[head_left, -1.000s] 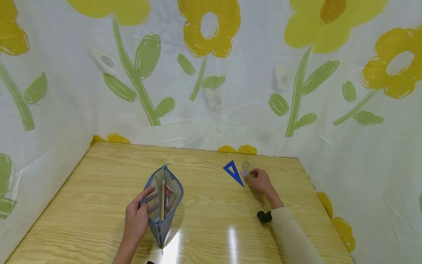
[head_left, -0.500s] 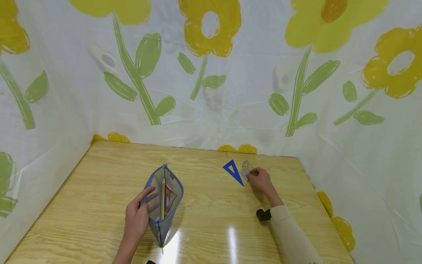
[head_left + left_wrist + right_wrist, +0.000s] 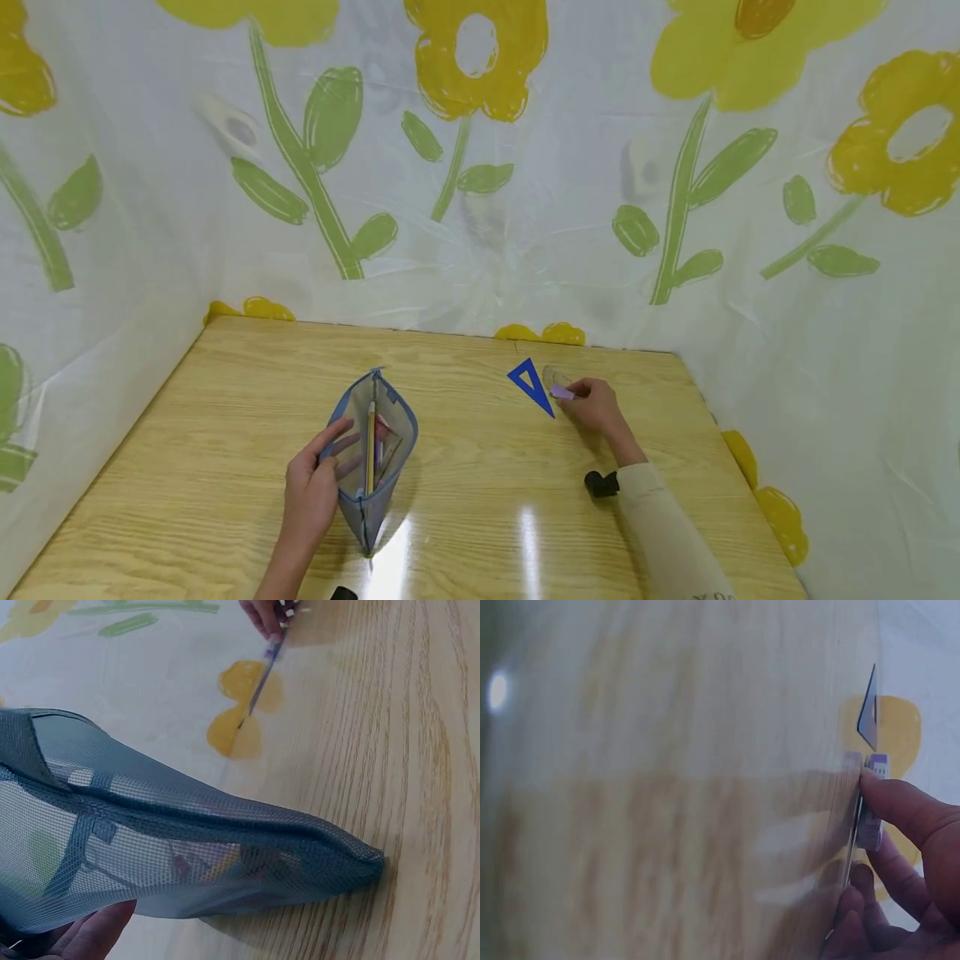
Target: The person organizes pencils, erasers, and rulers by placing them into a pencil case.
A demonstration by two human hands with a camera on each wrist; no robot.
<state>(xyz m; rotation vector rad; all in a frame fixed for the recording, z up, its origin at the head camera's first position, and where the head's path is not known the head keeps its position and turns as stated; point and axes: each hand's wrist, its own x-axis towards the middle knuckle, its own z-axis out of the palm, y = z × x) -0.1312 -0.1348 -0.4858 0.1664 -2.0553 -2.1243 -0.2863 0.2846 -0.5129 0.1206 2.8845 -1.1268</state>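
In the head view my left hand (image 3: 313, 483) grips the near-left side of a blue-grey mesh pencil case (image 3: 407, 433), its zip mouth spread. A yellow-striped pencil (image 3: 371, 454) and a reddish item (image 3: 383, 427) show inside. The left wrist view shows the case's mesh side (image 3: 202, 847) with fingers under it. At the back right, my right hand (image 3: 597, 410) pinches a small purple-and-white block that looks like an eraser (image 3: 561, 392), close over a clear protractor (image 3: 548, 377). Thumb and fingers hold the eraser (image 3: 871, 832) in the right wrist view too, partly covering it.
A blue set square (image 3: 541, 396) lies just left of the right hand on the wooden table (image 3: 465, 467). White flower-print cloth (image 3: 570, 208) stands round the back and sides. A black wrist camera (image 3: 602, 485) sits at the right cuff.
The eraser has turned in my right fingers and now lies more level, overlapping the protractor. The protractor has shifted slightly left. The left hand and pencil case stay put.
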